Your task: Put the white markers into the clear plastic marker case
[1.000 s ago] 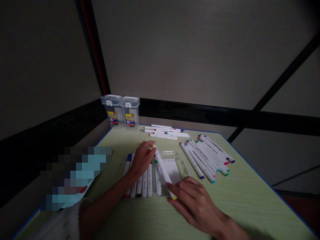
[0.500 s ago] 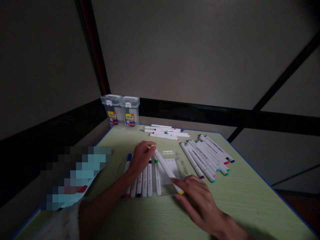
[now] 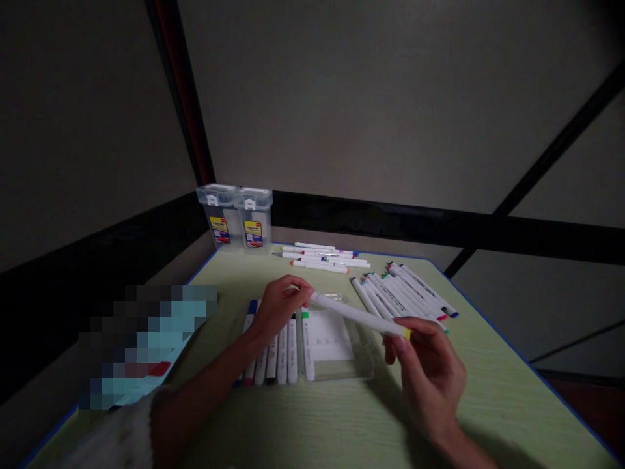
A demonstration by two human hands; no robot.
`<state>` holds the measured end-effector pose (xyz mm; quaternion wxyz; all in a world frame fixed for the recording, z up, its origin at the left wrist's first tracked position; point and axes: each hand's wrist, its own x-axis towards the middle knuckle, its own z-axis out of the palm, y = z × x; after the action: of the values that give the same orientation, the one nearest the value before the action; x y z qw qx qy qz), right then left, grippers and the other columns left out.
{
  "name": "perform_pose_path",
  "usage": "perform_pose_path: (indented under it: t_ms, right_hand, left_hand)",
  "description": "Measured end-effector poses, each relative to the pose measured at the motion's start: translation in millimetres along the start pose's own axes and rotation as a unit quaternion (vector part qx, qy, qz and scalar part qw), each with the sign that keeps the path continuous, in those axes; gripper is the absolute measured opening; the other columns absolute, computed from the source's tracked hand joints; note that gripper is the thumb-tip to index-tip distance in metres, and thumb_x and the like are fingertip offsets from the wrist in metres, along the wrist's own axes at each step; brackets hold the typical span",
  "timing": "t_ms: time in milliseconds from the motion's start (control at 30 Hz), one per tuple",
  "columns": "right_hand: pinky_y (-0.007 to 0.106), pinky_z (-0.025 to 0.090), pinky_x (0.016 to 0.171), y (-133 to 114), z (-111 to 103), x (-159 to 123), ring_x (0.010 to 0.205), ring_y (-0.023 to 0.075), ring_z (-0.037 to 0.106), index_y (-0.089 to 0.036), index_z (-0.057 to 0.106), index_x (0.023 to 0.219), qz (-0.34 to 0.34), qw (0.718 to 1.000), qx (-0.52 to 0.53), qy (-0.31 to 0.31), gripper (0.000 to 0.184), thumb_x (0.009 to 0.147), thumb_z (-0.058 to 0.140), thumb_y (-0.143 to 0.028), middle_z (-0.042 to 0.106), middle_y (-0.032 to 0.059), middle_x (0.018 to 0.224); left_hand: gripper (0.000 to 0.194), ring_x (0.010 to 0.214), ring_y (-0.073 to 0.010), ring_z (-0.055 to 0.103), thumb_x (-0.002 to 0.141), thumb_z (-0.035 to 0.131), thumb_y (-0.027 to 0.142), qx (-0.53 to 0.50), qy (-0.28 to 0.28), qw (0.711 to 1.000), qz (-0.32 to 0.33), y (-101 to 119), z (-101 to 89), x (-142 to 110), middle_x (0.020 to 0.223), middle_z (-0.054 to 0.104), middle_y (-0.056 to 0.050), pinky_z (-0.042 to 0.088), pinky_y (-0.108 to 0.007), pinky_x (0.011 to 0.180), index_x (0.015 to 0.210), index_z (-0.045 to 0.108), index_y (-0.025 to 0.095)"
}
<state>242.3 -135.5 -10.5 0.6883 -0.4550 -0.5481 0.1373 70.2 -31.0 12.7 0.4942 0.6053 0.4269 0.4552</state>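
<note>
A white marker (image 3: pixel 356 314) with a yellow end is held between both hands above an open clear plastic case. My left hand (image 3: pixel 280 305) pinches its far end, while the thumb and fingers of my right hand (image 3: pixel 427 365) grip it close to the yellow end. Below it lies the clear case (image 3: pixel 365 372), with a white paper insert (image 3: pixel 332 342) showing in its right part. Several white markers (image 3: pixel 282 355) stand side by side in the case's left part, some hidden by my left wrist. One of them is a green-banded marker (image 3: pixel 308 348) beside the insert.
Two lidded clear plastic boxes (image 3: pixel 254 218) stand at the back left. Loose thin markers (image 3: pixel 319 257) lie at the table's back, and a group of thicker markers (image 3: pixel 405 296) lies to the right. A pixelated light-blue item (image 3: pixel 170 332) is at the left edge.
My right hand has moved right and up, swinging the yellow end of the marker with it, and now pinches that end. My left hand has shifted slightly right.
</note>
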Motion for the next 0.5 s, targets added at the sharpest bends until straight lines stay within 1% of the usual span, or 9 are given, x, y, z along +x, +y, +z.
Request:
perform_pose_path:
  t_ms: [67, 167, 267, 367, 433, 500]
  right_hand:
    - [0.022, 0.037, 0.043, 1.0, -0.6, 3.8, 0.051, 0.0092, 0.046, -0.021, 0.056, 0.09, 0.019, 0.998, 0.043, 0.039, 0.011, 0.079, 0.054, -0.023, 0.05, -0.0011, 0.067]
    - [0.021, 0.035, 0.043, 1.1, -0.5, 10.5, 0.051, 0.0086, 0.045, -0.021, 0.057, 0.09, 0.06, 0.992, 0.087, 0.073, 0.012, 0.081, 0.053, -0.027, 0.049, -0.0018, 0.064]
    - [0.019, 0.034, 0.042, 1.4, 0.1, 16.3, 0.051, 0.0087, 0.045, -0.021, 0.059, 0.09, 0.098, 0.984, 0.119, 0.089, 0.014, 0.081, 0.053, -0.03, 0.047, -0.0025, 0.061]
    - [0.019, 0.032, 0.042, 2.4, 0.2, 20.1, 0.05, 0.0082, 0.042, -0.021, 0.06, 0.09, 0.107, 0.981, 0.13, 0.094, 0.015, 0.08, 0.053, -0.03, 0.046, -0.0026, 0.061]
    - [0.019, 0.031, 0.04, 2.7, -0.1, 21.8, 0.049, 0.0078, 0.04, -0.021, 0.061, 0.09, 0.105, 0.981, 0.131, 0.097, 0.015, 0.08, 0.053, -0.03, 0.045, -0.0024, 0.062]
    - [0.019, 0.029, 0.039, 2.8, -0.3, 23.1, 0.047, 0.0078, 0.037, -0.021, 0.062, 0.09, 0.104, 0.98, 0.134, 0.101, 0.015, 0.08, 0.053, -0.029, 0.043, -0.0028, 0.061]
  left_hand:
    - [0.013, 0.046, -0.0074, 0.051, 0.065, 0.059, 0.026, -0.003, -0.032, 0.999, 0.007, -1.0, 1.0, -0.8, 0.048, 0.051, 0.006, 0.038, -0.018, 0.044, 0.064, 0.053, 0.015]
    - [0.016, 0.042, -0.0048, 0.046, 0.065, 0.059, 0.026, -0.02, -0.071, 0.997, 0.017, -3.7, 3.4, -1.4, 0.048, 0.05, 0.007, 0.035, -0.017, 0.042, 0.062, 0.049, 0.015]
    - [0.02, 0.04, -0.0024, 0.043, 0.063, 0.06, 0.025, -0.046, -0.101, 0.994, 0.024, -5.0, 5.9, -2.3, 0.055, 0.054, 0.005, 0.033, -0.016, 0.04, 0.059, 0.043, 0.015]
    - [0.024, 0.037, -0.001, 0.039, 0.063, 0.06, 0.025, -0.052, -0.134, 0.99, 0.01, -3.8, 7.3, -4.8, 0.055, 0.054, 0.005, 0.029, -0.015, 0.037, 0.057, 0.039, 0.016]
    - [0.024, 0.035, -0.0003, 0.037, 0.064, 0.06, 0.027, -0.047, -0.174, 0.984, -0.007, -2.0, 7.3, -7.7, 0.053, 0.054, 0.005, 0.026, -0.015, 0.035, 0.058, 0.04, 0.016]
    - [0.022, 0.034, 0.0, 0.035, 0.066, 0.059, 0.028, -0.042, -0.235, 0.971, -0.027, 0.7, 6.6, -11.3, 0.055, 0.056, 0.004, 0.025, -0.014, 0.035, 0.06, 0.041, 0.015]
